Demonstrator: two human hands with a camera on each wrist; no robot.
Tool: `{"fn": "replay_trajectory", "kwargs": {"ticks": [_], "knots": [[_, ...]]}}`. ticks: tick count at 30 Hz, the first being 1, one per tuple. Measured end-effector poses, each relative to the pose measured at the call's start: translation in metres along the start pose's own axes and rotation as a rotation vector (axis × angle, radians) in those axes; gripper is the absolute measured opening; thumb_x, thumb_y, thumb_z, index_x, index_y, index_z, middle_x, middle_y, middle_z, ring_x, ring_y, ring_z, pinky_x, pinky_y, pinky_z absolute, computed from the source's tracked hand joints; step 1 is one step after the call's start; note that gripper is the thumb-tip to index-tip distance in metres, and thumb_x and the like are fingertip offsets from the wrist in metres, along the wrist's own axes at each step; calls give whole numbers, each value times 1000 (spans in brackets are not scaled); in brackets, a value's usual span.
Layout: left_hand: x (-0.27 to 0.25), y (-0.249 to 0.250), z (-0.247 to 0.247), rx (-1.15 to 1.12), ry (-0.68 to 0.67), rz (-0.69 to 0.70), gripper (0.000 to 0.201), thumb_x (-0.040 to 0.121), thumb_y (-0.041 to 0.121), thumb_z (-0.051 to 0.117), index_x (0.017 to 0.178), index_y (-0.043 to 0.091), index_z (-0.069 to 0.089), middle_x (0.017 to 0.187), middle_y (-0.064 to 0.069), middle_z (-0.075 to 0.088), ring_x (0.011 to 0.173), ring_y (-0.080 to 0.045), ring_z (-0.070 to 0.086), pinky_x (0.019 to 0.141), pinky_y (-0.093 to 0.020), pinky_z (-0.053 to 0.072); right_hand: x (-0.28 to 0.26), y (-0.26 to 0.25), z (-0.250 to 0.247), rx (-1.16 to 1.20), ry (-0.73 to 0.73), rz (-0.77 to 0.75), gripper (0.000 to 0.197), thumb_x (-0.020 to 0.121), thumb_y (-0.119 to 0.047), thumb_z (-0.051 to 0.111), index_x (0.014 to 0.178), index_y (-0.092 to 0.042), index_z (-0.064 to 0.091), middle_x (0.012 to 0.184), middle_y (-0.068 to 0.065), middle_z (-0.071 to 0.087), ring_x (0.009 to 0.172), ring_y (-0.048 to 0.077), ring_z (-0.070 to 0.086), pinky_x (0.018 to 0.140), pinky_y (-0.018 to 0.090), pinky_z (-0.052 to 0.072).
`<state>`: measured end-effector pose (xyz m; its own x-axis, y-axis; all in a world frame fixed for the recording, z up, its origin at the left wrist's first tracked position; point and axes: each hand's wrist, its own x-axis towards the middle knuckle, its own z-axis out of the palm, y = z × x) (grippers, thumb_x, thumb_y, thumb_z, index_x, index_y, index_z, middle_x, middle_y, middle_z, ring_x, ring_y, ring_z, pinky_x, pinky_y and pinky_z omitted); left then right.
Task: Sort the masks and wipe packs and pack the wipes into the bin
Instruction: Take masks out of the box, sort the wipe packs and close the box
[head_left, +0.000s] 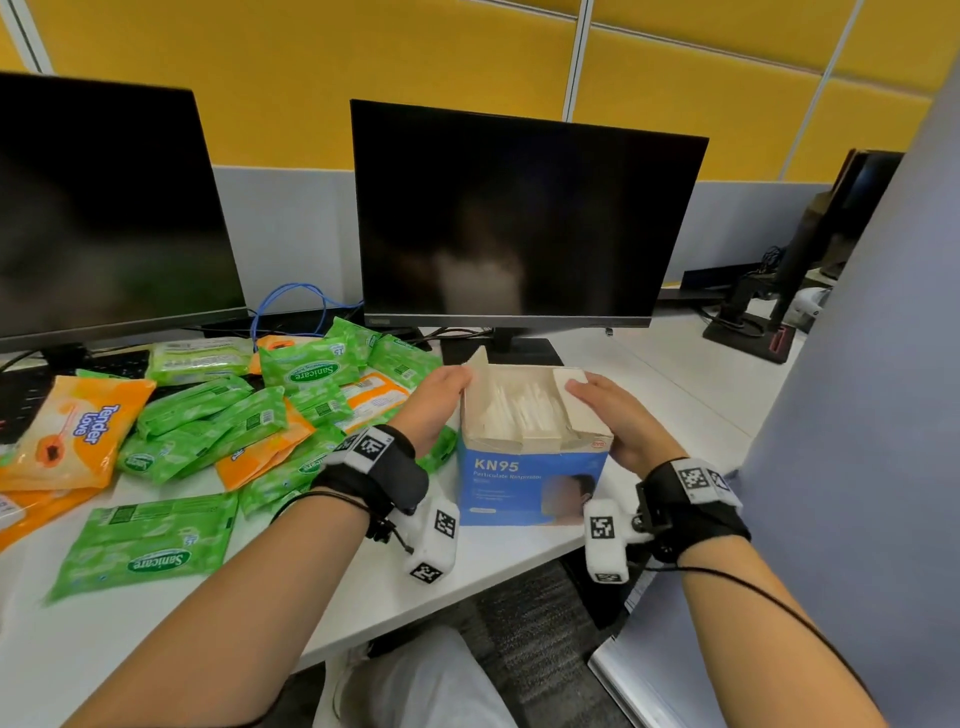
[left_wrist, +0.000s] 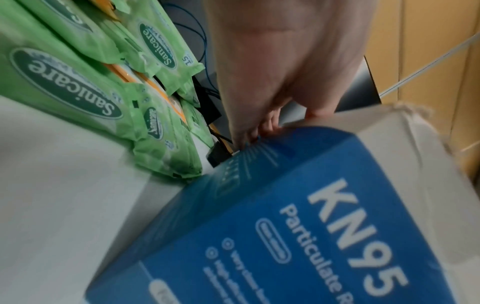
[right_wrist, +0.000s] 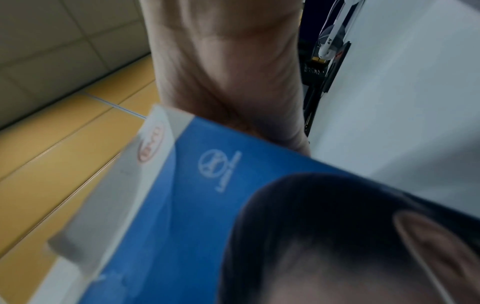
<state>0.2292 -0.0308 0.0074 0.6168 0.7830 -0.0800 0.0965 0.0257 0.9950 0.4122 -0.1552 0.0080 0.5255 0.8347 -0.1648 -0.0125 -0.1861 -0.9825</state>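
Both your hands are on the KN95 mask box (head_left: 535, 470) at lower centre of the head view: your left hand (head_left: 434, 402) is against its left wall with the fingers wrapped toward the far side, and your right hand (head_left: 618, 415) lies along its right flap and wall, fingers fairly straight and pressing. The left wrist view shows your fingertips (left_wrist: 262, 131) curled on the box's far edge, so that hand grips it; the right hand looks more like a flat brace than a grip. The box stands on the white desk (head_left: 493, 551) near its front edge, top flaps open, white masks (head_left: 524, 410) showing inside.

You seem to be in the sorting step, setting the mask box apart from the wipes. The green wipe packs (head_left: 145, 545) and orange wipe packs (head_left: 72, 431) lie heaped across the left of the frame, just beside the box. Next you would likely settle or close the box, then turn left to gather packs.

No bin is in any view, so you cannot tell where the wipes must go. Both wrist views are blurred and mostly filled by the box; your right fingertips are hidden there
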Motion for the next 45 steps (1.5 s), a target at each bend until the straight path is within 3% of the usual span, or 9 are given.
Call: {"fn": "replay_trajectory", "kwargs": {"ticks": [6, 13, 19, 22, 25, 28, 31, 35, 45], "knots": [[0, -5, 8, -125, 54, 84, 33, 100, 9, 40, 133, 10, 39, 122, -9, 57, 107, -22, 57, 89, -32, 49, -4, -2, 3, 209, -29, -16, 33, 95, -17, 57, 124, -30, 50, 108, 7, 69, 88, 22, 69, 62, 31, 55], [-10, -1, 13, -38, 91, 295, 14, 99, 9, 41, 108, 18, 48, 94, 5, 57, 82, -11, 58, 63, -22, 50, -7, 6, 2, 85, 56, -340, 17, 94, -10, 57, 106, -21, 60, 100, -1, 68, 88, 15, 67, 69, 27, 53], [-12, 0, 0, -3, 149, 455, 35, 95, -1, 30, 103, 2, 65, 112, 6, 58, 87, 20, 57, 71, -1, 44, -26, 3, -21, 111, 51, -429, 50, 84, 3, 39, 105, -32, 67, 127, -3, 61, 127, 17, 51, 97, 36, 45], [-18, -1, -1, 30, 98, 604, 35, 89, 13, 34, 100, 6, 67, 118, -4, 62, 103, 10, 57, 83, -5, 43, -40, -6, -22, 64, -52, -508, 46, 75, -8, 42, 109, -28, 67, 132, -3, 59, 129, 14, 48, 101, 32, 42], [-26, -10, -2, 313, 43, 767, 36, 89, 36, 39, 106, 19, 65, 123, 6, 59, 124, 8, 44, 100, -5, 31, -47, -4, -20, -202, -96, -574, 34, 82, -19, 57, 113, -28, 67, 135, -7, 55, 129, 10, 46, 99, 26, 40], [-30, -20, -4, 631, -6, 848, 34, 86, 41, 49, 115, 27, 59, 131, 15, 49, 133, 10, 30, 106, -2, 19, -50, 4, -16, -417, 22, -642, 36, 81, -28, 64, 116, -27, 65, 131, -8, 51, 126, 7, 44, 96, 17, 39], [-32, -24, -6, 705, 28, 923, 33, 86, 35, 54, 114, 20, 61, 131, 6, 53, 134, 0, 33, 113, -17, 25, -56, 6, -6, -547, 190, -770, 30, 79, -23, 63, 109, -20, 63, 114, -5, 48, 112, 10, 46, 84, 3, 38], [-31, -22, -3, 758, 28, 1005, 29, 87, 26, 52, 110, 16, 66, 124, 0, 60, 129, -9, 43, 111, -37, 34, -66, 3, 9, -745, 263, -965, 9, 79, -20, 52, 83, -18, 59, 78, -8, 55, 75, 10, 50, 70, 25, 40], [-26, -22, 0, 810, -33, 921, 38, 94, 32, 38, 120, 24, 65, 126, 8, 62, 121, -5, 50, 111, -33, 33, -69, 14, 23, -1150, 437, -926, 19, 79, -25, 46, 87, -15, 61, 73, -2, 59, 74, 21, 55, 70, 29, 30]]}}
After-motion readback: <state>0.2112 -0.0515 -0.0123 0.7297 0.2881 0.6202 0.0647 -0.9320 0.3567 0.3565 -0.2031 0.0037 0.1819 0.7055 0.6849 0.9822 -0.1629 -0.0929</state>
